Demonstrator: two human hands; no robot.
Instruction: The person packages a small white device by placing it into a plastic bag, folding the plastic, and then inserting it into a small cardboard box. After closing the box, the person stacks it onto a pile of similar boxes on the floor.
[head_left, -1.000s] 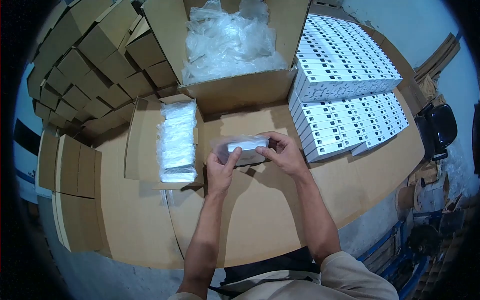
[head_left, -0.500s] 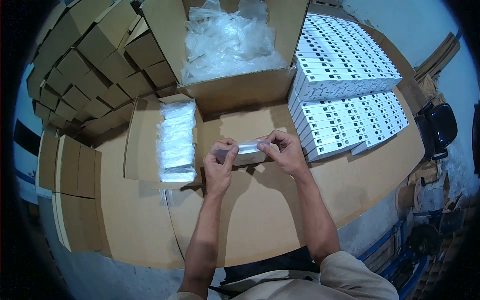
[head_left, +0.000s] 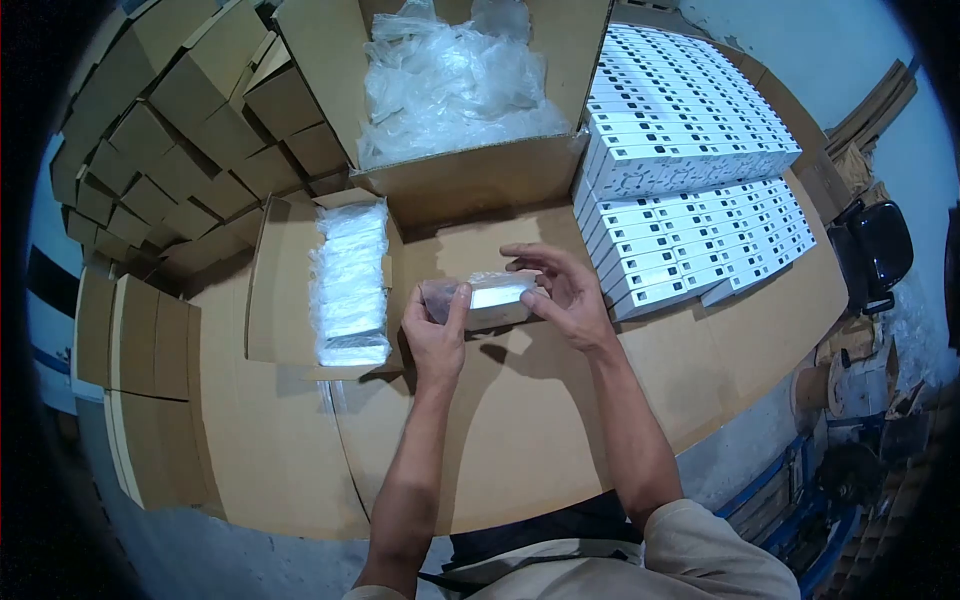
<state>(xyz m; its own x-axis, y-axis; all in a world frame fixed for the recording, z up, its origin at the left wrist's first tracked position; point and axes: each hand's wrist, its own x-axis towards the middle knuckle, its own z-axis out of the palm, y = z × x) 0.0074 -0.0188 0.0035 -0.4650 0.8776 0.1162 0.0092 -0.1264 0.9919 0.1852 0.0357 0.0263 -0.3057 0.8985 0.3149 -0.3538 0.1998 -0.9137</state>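
A small white box [head_left: 497, 298] in a clear plastic bag is held up in front of me, over the cardboard tabletop. My left hand [head_left: 437, 325] grips its left end, thumb in front and fingers behind, with loose plastic bunched there. At the right end, my right hand [head_left: 572, 305] presses the box with its thumb; the index finger is lifted and stretched out above it. Left of my hands, an open carton [head_left: 280, 280] contains a row of bagged white boxes [head_left: 350, 285].
A large carton [head_left: 470, 185] full of clear plastic bags [head_left: 455, 85] stands at the back. Stacked white boxes [head_left: 690, 240] with black-square labels fill the right side. Brown cartons [head_left: 165, 150] are piled at the back left, with more cartons [head_left: 150, 390] at the left edge.
My right index finger has come off the box and straightened out. The plastic at the box's top now stands looser, and my left hand has shifted slightly.
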